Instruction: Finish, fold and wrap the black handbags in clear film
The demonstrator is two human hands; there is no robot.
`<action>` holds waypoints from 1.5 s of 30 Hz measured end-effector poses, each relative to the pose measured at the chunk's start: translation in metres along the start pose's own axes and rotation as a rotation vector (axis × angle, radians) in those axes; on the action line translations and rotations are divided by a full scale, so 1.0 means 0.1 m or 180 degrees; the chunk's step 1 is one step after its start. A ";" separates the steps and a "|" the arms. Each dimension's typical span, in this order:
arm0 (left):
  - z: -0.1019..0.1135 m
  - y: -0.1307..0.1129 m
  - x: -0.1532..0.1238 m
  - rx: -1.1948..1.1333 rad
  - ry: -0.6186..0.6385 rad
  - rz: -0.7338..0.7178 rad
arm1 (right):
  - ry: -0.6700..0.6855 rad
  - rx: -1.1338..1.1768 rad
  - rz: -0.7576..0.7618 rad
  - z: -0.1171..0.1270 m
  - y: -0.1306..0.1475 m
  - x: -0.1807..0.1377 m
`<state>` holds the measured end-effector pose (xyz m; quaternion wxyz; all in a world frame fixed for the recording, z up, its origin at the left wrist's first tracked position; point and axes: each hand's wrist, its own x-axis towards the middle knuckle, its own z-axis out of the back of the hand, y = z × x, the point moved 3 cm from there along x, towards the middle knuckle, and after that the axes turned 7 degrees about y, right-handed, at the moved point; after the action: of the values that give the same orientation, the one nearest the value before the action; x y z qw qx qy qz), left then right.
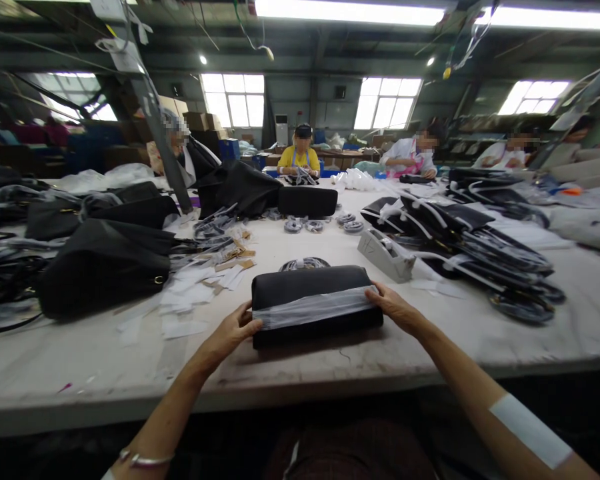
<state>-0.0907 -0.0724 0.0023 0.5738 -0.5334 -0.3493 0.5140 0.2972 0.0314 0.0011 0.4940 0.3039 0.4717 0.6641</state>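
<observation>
A black handbag (pixel 313 283) lies on the white table (pixel 280 371) right in front of me. Across its upper face runs a strip of translucent white wrapping (pixel 315 308). My left hand (pixel 235 330) grips the bag's left end, thumb on top over the strip's end and fingers curled around the side. At the opposite end my right hand (pixel 393 305) holds the bag the same way, its thumb on the strip's right end. The undersides of both hands' fingers are hidden. Just behind the bag sits a coiled, wrapped strap (pixel 305 263), partly covered by it.
A grey tape dispenser (pixel 387 255) stands behind and to the right. Black bags (pixel 105 267) and paper slips (pixel 190 293) lie left. A stack of flat black pieces with wrapped straps (pixel 480 247) is at right. A metal post (pixel 163 147) rises at left; several people work across the table.
</observation>
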 end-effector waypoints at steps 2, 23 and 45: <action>-0.01 -0.06 -0.02 -0.0078 0.0149 -0.0132 | 0.0297 0.0235 0.0062 0.02 0.04 -0.10; 0.11 -0.14 0.11 0.2189 -0.0674 -0.1514 | -0.0831 -0.1315 0.1619 0.07 0.07 -0.22; -0.26 0.12 -0.04 0.1422 -0.1088 -0.0534 | -0.0908 -0.0991 0.0076 -0.29 -0.08 -0.49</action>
<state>-0.0695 -0.0842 -0.0132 0.6503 -0.2688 -0.3620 0.6114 0.2911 -0.0242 -0.0137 0.5889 0.3204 0.2850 0.6851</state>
